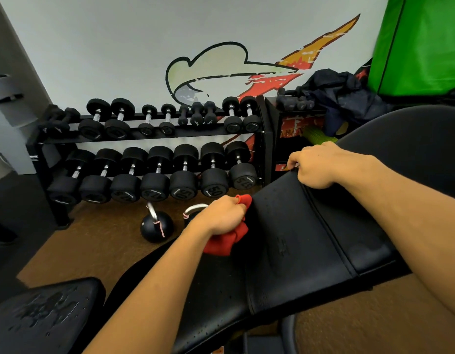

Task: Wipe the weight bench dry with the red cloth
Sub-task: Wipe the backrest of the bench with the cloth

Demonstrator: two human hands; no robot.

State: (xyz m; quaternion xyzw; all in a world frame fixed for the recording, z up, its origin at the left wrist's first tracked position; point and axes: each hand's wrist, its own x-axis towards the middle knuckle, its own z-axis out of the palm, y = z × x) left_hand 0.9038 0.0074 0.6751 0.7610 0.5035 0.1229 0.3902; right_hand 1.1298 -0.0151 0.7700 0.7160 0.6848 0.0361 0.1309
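Note:
The black padded weight bench [292,241] runs from bottom centre up to the right, with water droplets on its surface. My left hand [222,215] grips the bunched red cloth [227,238] against the left edge of the bench pad. My right hand [314,166] holds the far upper corner of the same pad, fingers curled over its edge. A second black pad [47,315] at bottom left shows a pool of water drops.
A two-tier dumbbell rack [154,154] stands along the wall behind. Two kettlebells [157,226] sit on the brown floor just left of the bench. A black shelf [295,129], dark bags [349,98] and a green pad [420,47] fill the right.

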